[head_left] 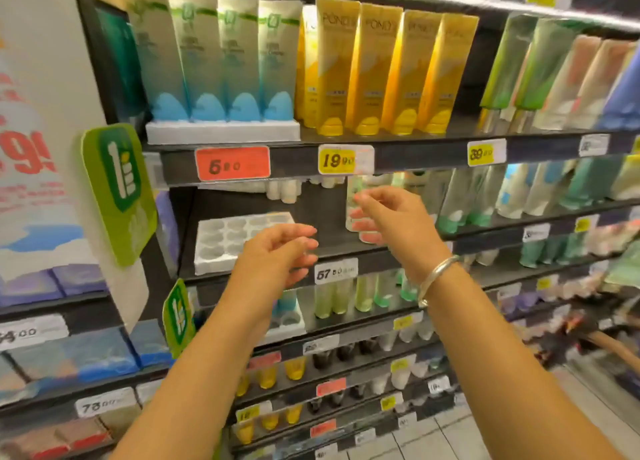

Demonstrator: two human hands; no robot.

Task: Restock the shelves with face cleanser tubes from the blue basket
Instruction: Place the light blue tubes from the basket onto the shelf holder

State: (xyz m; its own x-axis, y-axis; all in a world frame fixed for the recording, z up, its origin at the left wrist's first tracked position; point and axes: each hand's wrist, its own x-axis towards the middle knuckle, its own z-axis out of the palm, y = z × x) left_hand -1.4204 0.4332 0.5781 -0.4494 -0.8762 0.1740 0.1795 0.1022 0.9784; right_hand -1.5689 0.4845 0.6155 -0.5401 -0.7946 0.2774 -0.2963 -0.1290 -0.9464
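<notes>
Face cleanser tube (pixel 354 200) looks light, soft, slick; right hand (pixel 388 217) grip pinches its body mid-height; left hand (pixel 280 248) loosely curled, empty.

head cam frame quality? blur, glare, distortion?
Head view: motion blur grows rightward, green tubes and lower shelves smeared; yellow tubes and the 19.90 tag sharper; glare along the top shelf edge; wide-angle bowing of shelf lines; both hands slightly soft.
</notes>
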